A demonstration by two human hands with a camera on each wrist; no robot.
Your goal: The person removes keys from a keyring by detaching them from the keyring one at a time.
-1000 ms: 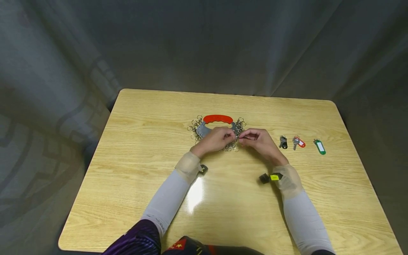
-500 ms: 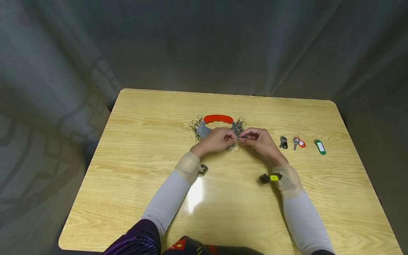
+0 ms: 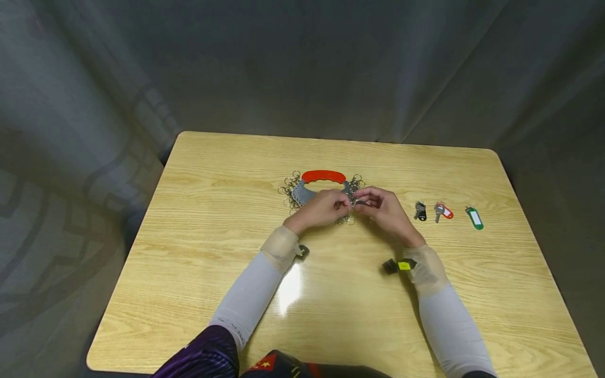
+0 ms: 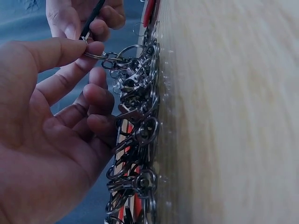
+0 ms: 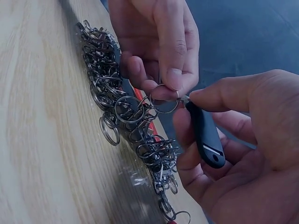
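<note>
A grey metal key-holder plate point(image 3: 302, 194) with a red handle point(image 3: 323, 176) lies on the table, its edge hung with many clips and split rings. My left hand point(image 3: 326, 206) pinches one of these split rings point(image 5: 164, 112) between thumb and index finger. Facing it, my right hand point(image 3: 384, 210) holds a black key tag point(image 5: 205, 135) between thumb and fingers. The tag's small metal loop point(image 5: 183, 99) sits right at the edge of the pinched ring. In the left wrist view, the tag point(image 4: 94, 16) is partly hidden by fingers.
To the right on the wooden table point(image 3: 227, 189) lie keys with a black tag point(image 3: 423, 212), keys with a red tag point(image 3: 445, 211) and a green tag point(image 3: 475, 218). A dark curtain point(image 3: 293, 68) hangs behind the table.
The right hand's fingers have shifted slightly upward and spread a little, and its wrist has turned slightly. The left hand stays nearly in place. The tags on the table have not moved.
</note>
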